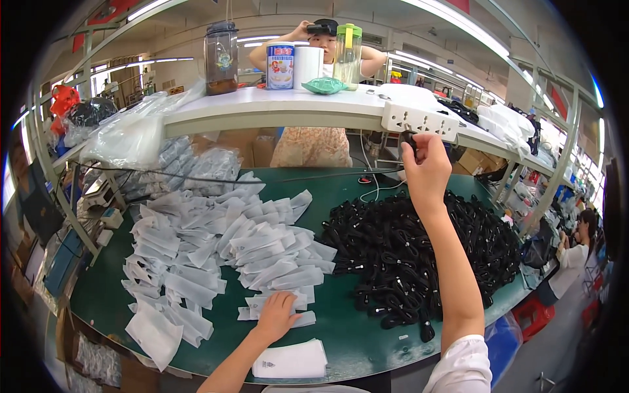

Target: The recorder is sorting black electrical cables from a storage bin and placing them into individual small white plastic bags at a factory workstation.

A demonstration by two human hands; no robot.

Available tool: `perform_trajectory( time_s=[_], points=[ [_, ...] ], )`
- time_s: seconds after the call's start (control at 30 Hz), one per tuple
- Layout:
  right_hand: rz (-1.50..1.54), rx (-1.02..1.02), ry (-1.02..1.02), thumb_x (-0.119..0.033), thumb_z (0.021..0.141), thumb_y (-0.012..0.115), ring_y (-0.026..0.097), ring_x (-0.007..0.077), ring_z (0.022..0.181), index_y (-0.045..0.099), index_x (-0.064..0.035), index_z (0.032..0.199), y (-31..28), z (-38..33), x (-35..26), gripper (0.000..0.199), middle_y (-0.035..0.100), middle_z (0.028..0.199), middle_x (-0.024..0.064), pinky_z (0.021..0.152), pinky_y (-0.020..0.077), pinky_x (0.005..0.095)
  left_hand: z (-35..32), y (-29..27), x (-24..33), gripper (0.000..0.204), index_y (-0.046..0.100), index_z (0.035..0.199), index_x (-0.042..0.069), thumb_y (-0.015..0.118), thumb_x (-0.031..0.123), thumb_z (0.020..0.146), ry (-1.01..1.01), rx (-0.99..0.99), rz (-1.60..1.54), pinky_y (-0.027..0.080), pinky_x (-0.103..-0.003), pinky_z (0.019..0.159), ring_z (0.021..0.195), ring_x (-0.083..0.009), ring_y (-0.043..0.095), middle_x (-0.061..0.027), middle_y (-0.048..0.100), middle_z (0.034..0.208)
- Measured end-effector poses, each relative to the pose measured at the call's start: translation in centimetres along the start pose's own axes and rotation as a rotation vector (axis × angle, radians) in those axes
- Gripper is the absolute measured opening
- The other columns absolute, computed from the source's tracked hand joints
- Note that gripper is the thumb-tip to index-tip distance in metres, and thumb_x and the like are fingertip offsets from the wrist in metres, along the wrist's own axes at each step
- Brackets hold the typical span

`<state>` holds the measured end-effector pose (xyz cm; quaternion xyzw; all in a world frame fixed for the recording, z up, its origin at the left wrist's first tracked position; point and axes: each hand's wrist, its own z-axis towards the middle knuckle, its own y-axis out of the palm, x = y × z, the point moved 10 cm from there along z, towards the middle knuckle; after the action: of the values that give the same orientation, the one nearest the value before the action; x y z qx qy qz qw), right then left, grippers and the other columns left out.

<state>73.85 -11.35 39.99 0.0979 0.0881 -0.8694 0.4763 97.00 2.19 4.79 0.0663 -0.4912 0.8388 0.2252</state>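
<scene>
Nearest you, at the bottom edge of the frame, a small neat stack of white pouches [290, 361] sits squared up on the green table [354, 340], probably so finished ones stay apart from the loose ones. Your left hand [276, 317] rests just above it, fingers spread flat on one pouch at the edge of the scattered white pouches [216, 252], pinning it rather than gripping it. That spread fills the left half of the frame, too many and too overlapped to count. Your right hand [426, 169] reaches to the upper right, fingers closed on a black plug [407, 140] held right under the white power strip [419, 119] on the shelf edge, seemingly to seat or pull it. Below that arm lies one large heap of black cables [393, 255], uncountable. On the shelf [262, 108] stand two bottles, one can and one white roll.
</scene>
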Motion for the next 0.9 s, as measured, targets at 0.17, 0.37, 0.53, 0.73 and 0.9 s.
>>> perform_trajectory(
  time_s=[0.17,0.37,0.53,0.73,0.9],
  points=[
    [-0.079,-0.038,-0.094,-0.003,0.08,0.07,0.053,0.0169,0.061,0.059,0.0015,0.089,0.8,0.5,-0.4,0.015,0.058,0.075,0.0098,0.058,0.0461,0.0302,-0.4,0.6,-0.9,0.05,0.054,0.117,0.003,0.076,0.02,0.074,-0.027,-0.048,0.008,0.041,-0.042,0.097,0.113,-0.033,0.05,-0.0137,0.053,0.119],
    [-0.18,-0.143,-0.138,-0.003,0.079,0.067,0.056,0.0245,0.065,0.059,0.0028,0.087,1.1,2.9,-1.1,0.013,0.059,0.077,0.0138,0.062,0.0471,0.0347,-0.6,0.2,-0.8,0.048,0.055,0.117,0.003,0.075,0.019,0.076,-0.023,-0.04,-0.016,0.041,-0.042,0.098,0.114,-0.0333,0.05,-0.0135,0.053,0.12],
    [-0.272,-0.338,-0.08,-0.003,0.078,0.065,0.059,0.0316,0.068,0.058,0.0043,0.083,2.9,4.8,-0.7,0.01,0.06,0.078,0.0168,0.065,0.0476,0.0383,0.1,0.2,-0.9,0.047,0.055,0.116,0.003,0.075,0.019,0.076,-0.012,-0.064,-0.025,0.042,-0.043,0.098,0.112,-0.0346,0.051,-0.015,0.053,0.119],
    [-0.298,-0.384,-0.163,-0.005,0.075,0.064,0.06,0.0349,0.067,0.058,0.0034,0.078,3.7,5.4,-0.5,0.011,0.061,0.07,0.0189,0.064,0.0471,0.0399,-0.3,0.2,-0.2,0.049,0.055,0.116,0.002,0.076,0.017,0.075,-0.04,-0.07,-0.094,0.043,-0.044,0.098,0.112,-0.0367,0.051,-0.0168,0.053,0.118],
    [-0.379,-0.366,-0.246,-0.011,0.076,0.064,0.06,0.0359,0.066,0.06,-0.0003,0.081,5.0,6.1,0.8,0.013,0.062,0.074,0.0187,0.06,0.0457,0.0417,-0.2,-0.1,-0.8,0.055,0.054,0.118,0.001,0.078,0.019,0.072,0.008,-0.007,-0.008,0.04,-0.046,0.102,0.119,-0.0402,0.047,-0.0204,0.05,0.122]
  ],
)
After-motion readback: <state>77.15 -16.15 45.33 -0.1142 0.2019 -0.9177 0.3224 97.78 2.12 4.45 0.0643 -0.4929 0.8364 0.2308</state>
